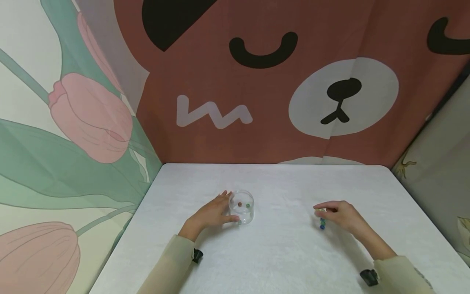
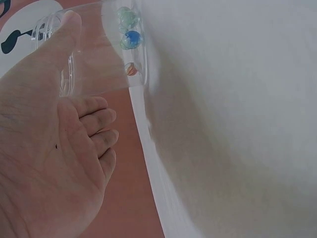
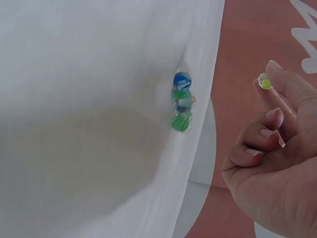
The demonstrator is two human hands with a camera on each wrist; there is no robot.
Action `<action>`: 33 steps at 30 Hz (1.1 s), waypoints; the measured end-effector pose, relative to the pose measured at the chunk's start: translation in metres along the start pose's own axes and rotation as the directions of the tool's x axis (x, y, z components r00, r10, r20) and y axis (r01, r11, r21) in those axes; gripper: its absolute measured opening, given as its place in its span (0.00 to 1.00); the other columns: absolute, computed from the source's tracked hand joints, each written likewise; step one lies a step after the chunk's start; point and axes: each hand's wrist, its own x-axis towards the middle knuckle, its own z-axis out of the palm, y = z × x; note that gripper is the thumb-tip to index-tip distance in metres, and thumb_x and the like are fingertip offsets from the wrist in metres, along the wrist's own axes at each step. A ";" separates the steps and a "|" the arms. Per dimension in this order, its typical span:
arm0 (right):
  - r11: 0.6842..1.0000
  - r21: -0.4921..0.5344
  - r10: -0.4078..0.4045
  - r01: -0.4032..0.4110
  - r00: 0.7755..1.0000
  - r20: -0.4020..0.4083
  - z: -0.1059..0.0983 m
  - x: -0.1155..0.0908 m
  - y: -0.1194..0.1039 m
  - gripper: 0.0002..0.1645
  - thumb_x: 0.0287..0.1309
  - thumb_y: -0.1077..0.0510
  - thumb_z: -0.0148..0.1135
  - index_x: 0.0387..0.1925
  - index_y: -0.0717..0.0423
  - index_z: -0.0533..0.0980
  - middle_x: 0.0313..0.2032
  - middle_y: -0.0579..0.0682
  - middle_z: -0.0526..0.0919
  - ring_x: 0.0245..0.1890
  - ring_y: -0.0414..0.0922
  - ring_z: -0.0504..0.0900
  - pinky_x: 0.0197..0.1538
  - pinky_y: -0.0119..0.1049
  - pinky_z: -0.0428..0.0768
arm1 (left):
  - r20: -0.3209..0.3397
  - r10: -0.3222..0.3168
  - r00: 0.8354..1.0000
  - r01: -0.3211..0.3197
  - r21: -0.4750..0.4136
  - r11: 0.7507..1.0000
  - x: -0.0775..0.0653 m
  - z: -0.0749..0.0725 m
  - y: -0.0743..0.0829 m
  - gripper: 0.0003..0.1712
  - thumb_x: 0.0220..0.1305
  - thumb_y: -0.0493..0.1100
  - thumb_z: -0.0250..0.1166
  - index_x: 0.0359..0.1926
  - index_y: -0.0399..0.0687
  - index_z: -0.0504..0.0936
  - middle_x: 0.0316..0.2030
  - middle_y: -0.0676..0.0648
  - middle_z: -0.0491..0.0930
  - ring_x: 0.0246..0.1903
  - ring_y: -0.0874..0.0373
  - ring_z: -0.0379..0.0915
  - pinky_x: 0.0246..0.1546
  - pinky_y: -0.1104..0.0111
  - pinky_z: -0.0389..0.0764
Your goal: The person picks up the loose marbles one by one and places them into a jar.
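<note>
My left hand (image 1: 213,213) holds a clear round jar (image 1: 241,217) from the left, with the thumb along its near side. Inside it, the head view shows an orange-brown marble (image 1: 240,204) and a green marble (image 1: 247,206). Through the clear wall, the left wrist view shows a blue marble (image 2: 132,39) near the base. Between thumb and index finger, my right hand (image 1: 341,214) pinches a clear marble with a yellow-green core (image 3: 266,81), above the table. The other fingers curl inward. Below that hand lies a short row of blue and green marbles (image 3: 182,104).
A white cloth (image 1: 279,253) covers the table. Behind it hangs a brown bear-print curtain (image 1: 205,147), and a tulip-print curtain (image 1: 92,118) runs along the left. Between the jar and the marble row lies a wide stretch of white cloth.
</note>
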 end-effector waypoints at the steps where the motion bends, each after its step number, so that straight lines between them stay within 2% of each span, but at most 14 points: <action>1: 1.000 0.006 0.000 0.000 1.000 0.000 0.001 0.001 -0.001 0.25 0.62 0.44 0.70 0.53 0.56 0.85 0.27 0.46 0.74 0.31 0.42 0.68 0.29 0.32 0.68 | 0.001 0.001 1.000 -0.001 0.003 1.000 0.000 0.000 0.000 0.60 0.61 0.74 0.62 0.80 0.44 0.51 0.79 0.41 0.51 0.79 0.48 0.41 0.78 0.51 0.51; 5: 1.000 0.024 -0.020 0.020 1.000 0.006 0.007 0.003 -0.004 0.25 0.62 0.43 0.70 0.53 0.56 0.85 0.28 0.46 0.78 0.30 0.42 0.68 0.29 0.32 0.68 | 0.003 0.006 1.000 -0.006 0.005 1.000 0.001 0.000 0.000 0.59 0.61 0.74 0.62 0.80 0.43 0.53 0.79 0.40 0.52 0.79 0.46 0.42 0.78 0.51 0.52; 12: 0.995 0.085 -0.044 0.043 0.999 0.010 0.015 0.007 -0.013 0.27 0.62 0.43 0.70 0.54 0.57 0.84 0.25 0.45 0.72 0.27 0.41 0.67 0.25 0.32 0.67 | 0.005 -0.007 1.000 0.007 0.002 1.000 0.000 -0.001 0.000 0.60 0.61 0.75 0.61 0.80 0.43 0.52 0.79 0.40 0.51 0.79 0.45 0.42 0.78 0.50 0.52; 20: 0.989 0.107 -0.105 0.105 0.994 -0.007 0.023 0.011 -0.024 0.25 0.61 0.44 0.72 0.52 0.56 0.85 0.26 0.46 0.74 0.27 0.40 0.68 0.28 0.31 0.69 | 0.003 -0.010 1.000 0.010 -0.018 1.000 0.000 -0.001 0.001 0.59 0.62 0.74 0.62 0.80 0.44 0.52 0.79 0.40 0.50 0.79 0.43 0.43 0.77 0.48 0.53; 27: 0.982 0.163 -0.091 0.091 0.996 -0.004 0.030 0.013 -0.034 0.25 0.60 0.45 0.72 0.52 0.57 0.85 0.32 0.47 0.81 0.31 0.42 0.70 0.31 0.31 0.72 | -0.001 -0.002 1.000 0.002 -0.022 1.000 -0.001 -0.001 0.000 0.60 0.61 0.75 0.62 0.80 0.45 0.51 0.80 0.41 0.49 0.79 0.46 0.41 0.78 0.51 0.51; 33: 0.982 0.165 -0.086 0.088 0.996 -0.019 0.039 0.017 -0.042 0.23 0.60 0.45 0.73 0.51 0.55 0.86 0.31 0.47 0.81 0.32 0.42 0.71 0.31 0.31 0.72 | 0.000 0.007 1.000 -0.007 -0.018 1.000 -0.002 -0.001 0.000 0.60 0.61 0.75 0.61 0.80 0.46 0.51 0.80 0.44 0.49 0.80 0.50 0.39 0.79 0.53 0.49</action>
